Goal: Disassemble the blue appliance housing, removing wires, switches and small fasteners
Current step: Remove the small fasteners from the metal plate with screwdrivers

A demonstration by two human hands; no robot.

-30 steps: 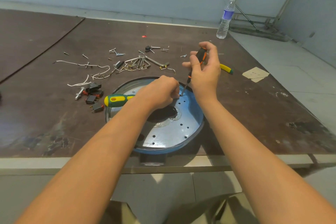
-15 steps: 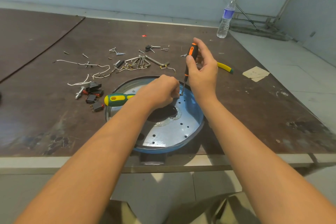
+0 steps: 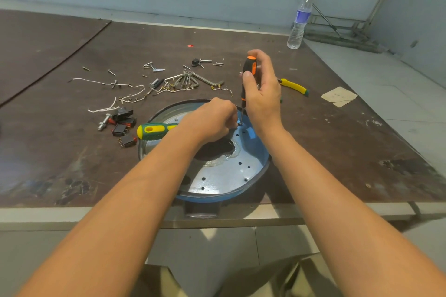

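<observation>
The round blue appliance housing [image 3: 251, 171] lies at the table's front edge, its perforated metal plate facing up. My right hand [image 3: 261, 94] grips an orange-and-black screwdriver [image 3: 248, 67] held almost upright, its tip on a fastener near the plate's far rim. My left hand [image 3: 212, 123] is curled shut beside that tip, fingers pinched at the fastener; what they hold is hidden. A green-and-yellow screwdriver [image 3: 152, 130] lies across the housing's left rim. Removed white wires [image 3: 113, 84], black switches [image 3: 123, 123] and several screws [image 3: 154, 67] lie behind the housing.
A pile of hex keys and metal clips [image 3: 188, 81] sits behind the housing. Yellow-handled pliers [image 3: 293, 85] lie to the right, near a paper scrap [image 3: 339, 96]. A water bottle [image 3: 299, 21] stands at the table's far right corner.
My right hand has raised the orange screwdriver from a slant to nearly upright and shifted its grip up the handle. My left hand has stayed at the tip.
</observation>
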